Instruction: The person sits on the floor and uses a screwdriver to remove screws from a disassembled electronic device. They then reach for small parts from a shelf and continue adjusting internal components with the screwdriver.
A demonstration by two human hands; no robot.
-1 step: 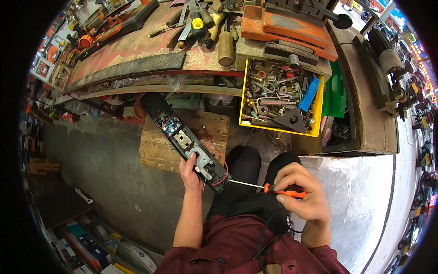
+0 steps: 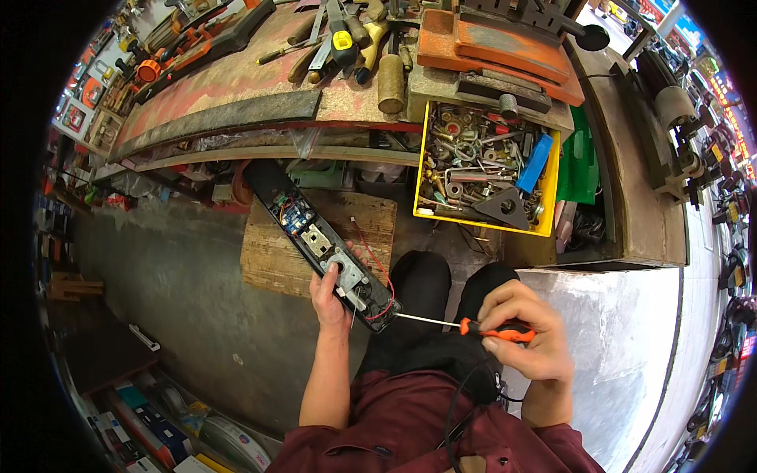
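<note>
My left hand grips a long black device casing, its thumb on a silvery metal plate inside. The casing slants over my lap, with its inner side facing up. A blue circuit board sits in its far half, and a loose red wire loops along the near half. In my right hand, the fingers close round the orange and black handle of a screwdriver. Its shaft points left, and the tip meets the casing's near end; whether it sits in a screw is too small to tell.
Beyond the casing lies a wooden board. A yellow tray of loose hardware stands ahead on the right, below an orange vise. Hammers and other hand tools lie on the workbench. Boxes sit at lower left.
My right hand and the screwdriver have shifted slightly to the right and toward me. The left hand and the casing stay where they were.
</note>
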